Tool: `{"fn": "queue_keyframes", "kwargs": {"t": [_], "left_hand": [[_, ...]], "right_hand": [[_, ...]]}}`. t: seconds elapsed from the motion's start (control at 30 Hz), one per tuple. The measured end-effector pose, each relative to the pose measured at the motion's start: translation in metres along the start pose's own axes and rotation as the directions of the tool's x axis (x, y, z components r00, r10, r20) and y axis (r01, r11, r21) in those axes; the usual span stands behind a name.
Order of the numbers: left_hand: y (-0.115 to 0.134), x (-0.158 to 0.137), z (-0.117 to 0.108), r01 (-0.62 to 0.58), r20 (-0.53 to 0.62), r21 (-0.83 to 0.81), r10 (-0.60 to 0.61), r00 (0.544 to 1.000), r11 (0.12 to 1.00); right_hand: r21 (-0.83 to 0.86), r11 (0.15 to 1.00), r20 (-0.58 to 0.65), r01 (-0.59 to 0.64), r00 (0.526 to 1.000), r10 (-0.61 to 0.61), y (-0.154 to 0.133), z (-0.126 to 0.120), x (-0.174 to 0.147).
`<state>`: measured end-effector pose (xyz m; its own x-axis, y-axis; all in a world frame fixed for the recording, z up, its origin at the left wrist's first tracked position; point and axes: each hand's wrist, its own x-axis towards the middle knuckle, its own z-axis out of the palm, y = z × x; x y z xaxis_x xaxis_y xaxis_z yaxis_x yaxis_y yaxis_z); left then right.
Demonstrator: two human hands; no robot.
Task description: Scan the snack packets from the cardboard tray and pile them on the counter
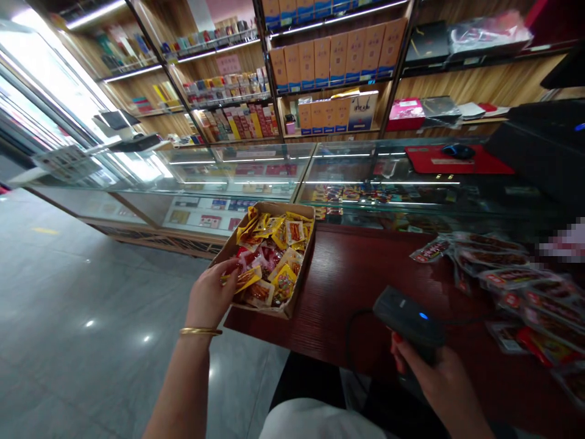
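Note:
My left hand [214, 292], a gold bangle on its wrist, is at the near left corner of an open cardboard box [286, 313]. Its thumb and fingers are closed on a small yellow snack packet [247, 279]. More small packets fill the box, some yellow [286, 281], others pink and clear [262, 257]. Over the dark red tabletop, my right hand [429, 372] is wrapped round the handle of a black barcode scanner [409, 320]. A blue light glows on top of the scanner, and its head points left towards the box.
Clear-wrapped snack packs [516, 277] lie heaped on the right of the wooden tabletop [342, 286]. Behind run glass display counters [256, 158] with a computer mouse [457, 151] on a red mat [484, 161]. Shelves of orange boxes [338, 61] line the wall.

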<state>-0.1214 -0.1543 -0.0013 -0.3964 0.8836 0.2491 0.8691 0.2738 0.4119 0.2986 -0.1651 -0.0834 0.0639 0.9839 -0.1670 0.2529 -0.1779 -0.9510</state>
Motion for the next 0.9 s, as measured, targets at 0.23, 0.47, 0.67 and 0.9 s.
{"fn": "queue_keyframes", "kwargs": {"t": [0.23, 0.47, 0.67, 0.9], "left_hand": [[0.017, 0.020, 0.034, -0.076, 0.139, 0.123, 0.059, 0.989, 0.989], [0.024, 0.031, 0.034, -0.098, 0.166, 0.063, 0.087, 0.982, 0.993], [0.037, 0.016, 0.005, 0.069, -0.066, -0.220, -0.085, 0.994, 0.973], [0.068, -0.001, 0.011, 0.190, 0.053, -0.876, -0.302, 0.952, 0.443]], "right_hand": [[-0.025, 0.999, -0.022, 0.020, 1.000, -0.021, -0.012, 0.001, -0.004], [0.003, 1.000, -0.054, 0.012, 0.998, -0.012, -0.015, 0.000, -0.006], [0.002, 1.000, -0.039, 0.000, 0.999, 0.000, -0.009, -0.002, -0.003], [0.014, 1.000, -0.017, -0.016, 1.000, 0.016, -0.008, -0.002, 0.000]]}}
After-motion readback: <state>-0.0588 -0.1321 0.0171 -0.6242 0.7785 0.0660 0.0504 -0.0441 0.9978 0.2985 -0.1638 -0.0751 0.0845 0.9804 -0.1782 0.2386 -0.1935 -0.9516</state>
